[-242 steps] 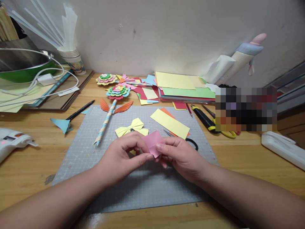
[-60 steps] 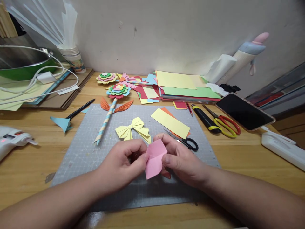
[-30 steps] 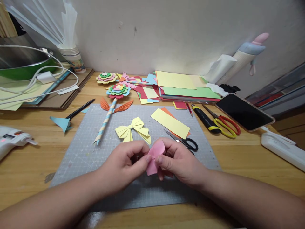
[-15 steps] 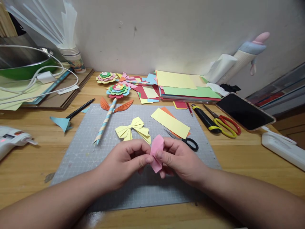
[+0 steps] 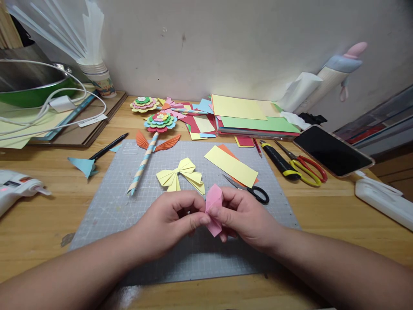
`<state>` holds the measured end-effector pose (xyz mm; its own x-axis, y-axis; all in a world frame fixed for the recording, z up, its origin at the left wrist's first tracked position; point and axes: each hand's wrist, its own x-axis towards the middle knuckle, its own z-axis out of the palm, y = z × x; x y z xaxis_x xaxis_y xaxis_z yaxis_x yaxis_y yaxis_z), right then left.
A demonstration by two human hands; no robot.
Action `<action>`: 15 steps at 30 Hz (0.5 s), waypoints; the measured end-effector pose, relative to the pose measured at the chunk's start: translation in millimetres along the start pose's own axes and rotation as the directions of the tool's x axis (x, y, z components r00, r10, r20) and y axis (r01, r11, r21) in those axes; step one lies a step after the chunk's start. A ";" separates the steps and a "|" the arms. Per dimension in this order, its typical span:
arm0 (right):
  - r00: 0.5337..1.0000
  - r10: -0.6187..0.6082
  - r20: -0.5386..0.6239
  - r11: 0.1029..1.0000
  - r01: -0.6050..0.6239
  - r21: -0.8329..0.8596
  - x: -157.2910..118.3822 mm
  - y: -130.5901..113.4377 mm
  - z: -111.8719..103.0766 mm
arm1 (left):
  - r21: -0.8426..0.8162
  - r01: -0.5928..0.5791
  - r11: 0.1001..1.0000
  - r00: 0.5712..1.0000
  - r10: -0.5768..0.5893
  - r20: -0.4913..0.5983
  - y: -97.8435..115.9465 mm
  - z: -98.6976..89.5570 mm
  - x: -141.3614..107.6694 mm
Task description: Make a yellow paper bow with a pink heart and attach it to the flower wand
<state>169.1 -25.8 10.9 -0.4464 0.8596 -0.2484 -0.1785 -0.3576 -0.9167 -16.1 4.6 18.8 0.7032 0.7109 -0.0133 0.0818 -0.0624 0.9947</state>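
A small folded piece of pink paper [image 5: 213, 197] is pinched between both hands above the grey cutting mat [image 5: 106, 232]. My left hand [image 5: 177, 217] grips its left edge with thumb and fingers. My right hand [image 5: 243, 215] holds the right side, the thumb pressed on the front face; the fingers behind are partly hidden. Just beyond the hands lies a yellow folded paper bow [image 5: 180, 174]. Black-handled scissors [image 5: 260, 194] rest right of it, beside a yellow paper strip [image 5: 230, 165] lying over orange paper.
A paper flower with a striped stem [image 5: 143, 165] and orange leaves lies at the mat's upper left. A glue gun [image 5: 19, 189] is at far left. On the right are a utility knife [image 5: 280, 161], red-yellow scissors [image 5: 306, 168] and a phone [image 5: 334, 150]. Paper sheets [image 5: 254, 125] are stacked behind.
Both hands and the pink paper have shifted very slightly down and right in view. The left thumb has slid a little along the paper; both hands keep their hold.
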 end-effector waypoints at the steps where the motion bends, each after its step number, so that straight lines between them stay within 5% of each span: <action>1: 1.000 0.002 0.002 1.000 -0.002 -0.001 0.1 -0.3 0.1 | 0.005 -0.006 1.000 1.000 0.006 0.003 0.2 0.0 0.4; 15: 0.999 -0.027 0.039 0.999 0.029 -0.033 0.4 -0.6 -0.1 | -0.028 0.008 1.000 0.999 -0.007 0.033 2.5 1.9 1.3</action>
<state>169.2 -25.2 11.3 -0.4756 0.8540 -0.2108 -0.1619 -0.3205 -0.9333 -13.6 4.0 21.1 0.7256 0.6877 -0.0237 0.0678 -0.0372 0.9970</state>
